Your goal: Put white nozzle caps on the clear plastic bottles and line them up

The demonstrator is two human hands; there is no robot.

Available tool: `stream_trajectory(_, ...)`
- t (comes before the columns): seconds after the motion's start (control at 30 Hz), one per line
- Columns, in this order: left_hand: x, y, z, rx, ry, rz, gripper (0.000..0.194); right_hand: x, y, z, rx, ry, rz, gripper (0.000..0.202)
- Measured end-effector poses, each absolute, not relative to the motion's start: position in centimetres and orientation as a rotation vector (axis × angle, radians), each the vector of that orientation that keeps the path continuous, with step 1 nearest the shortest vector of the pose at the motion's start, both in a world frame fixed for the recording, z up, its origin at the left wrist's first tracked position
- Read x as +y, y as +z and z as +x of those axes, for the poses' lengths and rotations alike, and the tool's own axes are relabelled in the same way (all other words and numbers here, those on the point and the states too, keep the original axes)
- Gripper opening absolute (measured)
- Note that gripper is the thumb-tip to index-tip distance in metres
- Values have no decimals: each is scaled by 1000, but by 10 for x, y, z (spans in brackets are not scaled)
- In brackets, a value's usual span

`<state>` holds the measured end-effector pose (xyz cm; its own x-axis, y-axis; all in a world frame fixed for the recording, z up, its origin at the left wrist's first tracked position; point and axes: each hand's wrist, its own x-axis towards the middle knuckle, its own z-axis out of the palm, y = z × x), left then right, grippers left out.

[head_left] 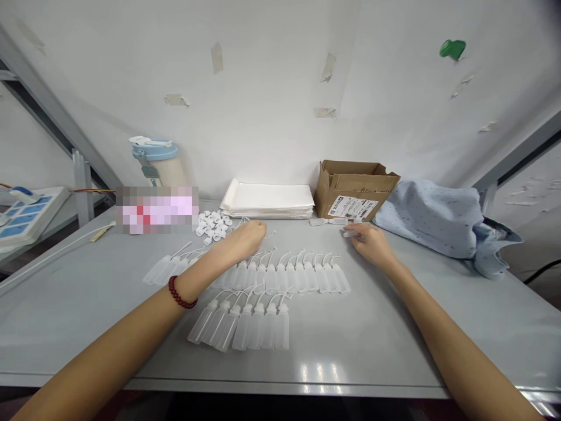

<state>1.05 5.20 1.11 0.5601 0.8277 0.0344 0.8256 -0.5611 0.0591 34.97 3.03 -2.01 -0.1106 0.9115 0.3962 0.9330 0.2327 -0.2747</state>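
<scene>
My left hand (pixel 252 237) is closed above the table, just right of a pile of white caps (pixel 213 225). Its fingertips are hidden, so what it grips cannot be made out; thin white tubes (pixel 244 221) show behind it. At the right, my right hand (pixel 371 242) has its fingers on a small translucent plastic bottle (pixel 350 233) in front of the carton. Another such bottle (pixel 322 221) lies on its side close by. Several bottles with thin tubes on top lie in a back row (pixel 307 278) and a front row (pixel 263 328); my left forearm partly covers the back row.
A stack of white paper sheets or envelopes (pixel 272 202) and an opened cardboard box (pixel 350 193) stand against the wall. Light blue cloth (pixel 429 219) lies at right. A tumbler (pixel 160 164) stands back left, behind a blurred pink item (pixel 158 210). A cable (pixel 56 252) crosses the grey table's left side.
</scene>
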Motion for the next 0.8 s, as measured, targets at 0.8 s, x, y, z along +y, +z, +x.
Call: stream_trajectory(0.8,-4,39,26,1045,848,1442,14,-16,13,284,-1958,-169,-1264,18)
